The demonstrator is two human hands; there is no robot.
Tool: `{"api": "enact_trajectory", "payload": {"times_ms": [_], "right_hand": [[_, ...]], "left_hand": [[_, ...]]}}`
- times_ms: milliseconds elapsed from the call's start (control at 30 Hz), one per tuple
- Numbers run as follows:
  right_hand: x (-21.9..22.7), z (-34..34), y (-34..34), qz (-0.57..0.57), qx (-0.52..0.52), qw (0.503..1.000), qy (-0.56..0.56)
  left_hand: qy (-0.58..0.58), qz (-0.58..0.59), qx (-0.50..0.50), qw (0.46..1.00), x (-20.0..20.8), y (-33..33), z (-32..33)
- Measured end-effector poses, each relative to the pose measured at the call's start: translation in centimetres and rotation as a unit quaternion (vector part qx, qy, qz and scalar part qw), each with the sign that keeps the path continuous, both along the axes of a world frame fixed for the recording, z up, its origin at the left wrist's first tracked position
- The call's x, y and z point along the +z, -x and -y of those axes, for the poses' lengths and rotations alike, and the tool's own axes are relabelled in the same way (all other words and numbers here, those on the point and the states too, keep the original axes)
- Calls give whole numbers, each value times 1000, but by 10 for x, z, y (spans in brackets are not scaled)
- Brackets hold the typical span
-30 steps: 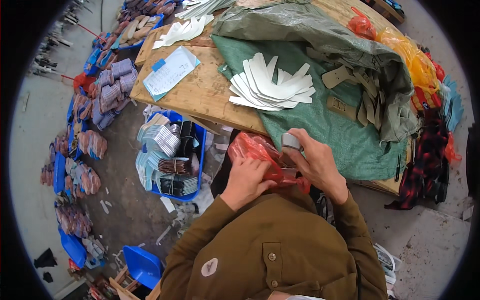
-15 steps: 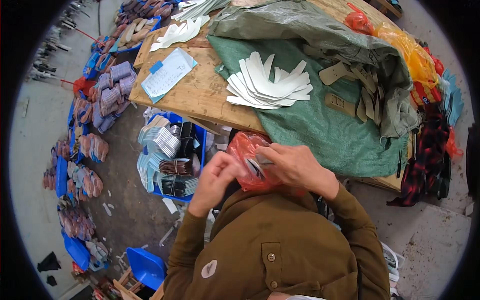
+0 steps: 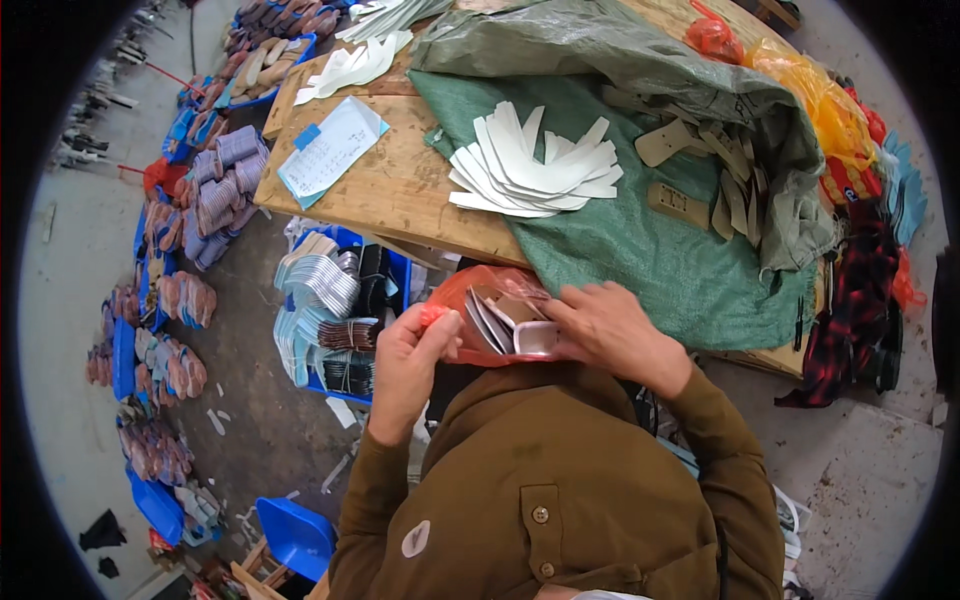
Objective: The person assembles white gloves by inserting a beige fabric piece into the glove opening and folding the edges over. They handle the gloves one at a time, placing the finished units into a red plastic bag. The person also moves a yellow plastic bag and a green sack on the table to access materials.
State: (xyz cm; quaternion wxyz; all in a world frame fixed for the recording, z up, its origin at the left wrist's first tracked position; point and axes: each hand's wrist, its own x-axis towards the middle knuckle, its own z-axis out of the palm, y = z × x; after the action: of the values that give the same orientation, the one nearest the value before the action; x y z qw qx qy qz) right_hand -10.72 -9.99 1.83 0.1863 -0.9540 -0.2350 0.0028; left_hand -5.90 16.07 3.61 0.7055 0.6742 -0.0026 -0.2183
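In front of my body, at the table's near edge, a translucent red plastic bag (image 3: 452, 288) is spread wide. Several stiff flat pieces (image 3: 488, 322), brown, grey and white-edged, stand inside it. My left hand (image 3: 405, 362) pinches a bunched bit of the bag's left rim between thumb and fingers. On the opposite side my right hand (image 3: 622, 332) grips the right rim, its fingers curled over the plastic; the thumb is partly hidden. Beyond the bag, a fan of white curved strips (image 3: 540, 175) lies on a green woven sack (image 3: 640, 275).
Beige shaped pieces (image 3: 680, 205) lie on the sack's right part. A note sheet (image 3: 335, 150) rests on the wooden table (image 3: 420, 205). Left of the bag, a blue crate (image 3: 400, 280) holds bundled pieces. More blue bins (image 3: 297, 537) and stacked bundles (image 3: 235, 180) stand on the floor.
The red bag has gone from bunched to spread, showing the pieces inside. My left hand has moved slightly left and down and now grasps the rim. My right hand has shifted right.
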Motion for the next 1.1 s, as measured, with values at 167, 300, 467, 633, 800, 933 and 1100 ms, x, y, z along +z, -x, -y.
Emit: {"api": "enact_trajectory", "payload": {"times_ms": [167,300,467,633,800,933,1100], "right_hand": [[17,44,40,-62,-19,991,118],[48,55,48,-92,-20,996,0],[99,23,33,-61,-25,968,-242],[51,0,8,-4,-35,965,-259],[38,-17,3,42,20,974,-221],[42,-8,-3,22,-59,947,-315],[17,24,20,-97,-74,921,-369]], "left_hand": [[-33,32,67,997,-2,3,-7],[-32,136,74,987,-1,7,-1],[20,323,-107,940,43,5,26],[24,233,-347,908,-21,-13,62],[42,264,-432,861,-80,-14,78],[17,274,-458,845,-90,-30,72],[-64,-35,-579,812,-18,-40,85]]}}
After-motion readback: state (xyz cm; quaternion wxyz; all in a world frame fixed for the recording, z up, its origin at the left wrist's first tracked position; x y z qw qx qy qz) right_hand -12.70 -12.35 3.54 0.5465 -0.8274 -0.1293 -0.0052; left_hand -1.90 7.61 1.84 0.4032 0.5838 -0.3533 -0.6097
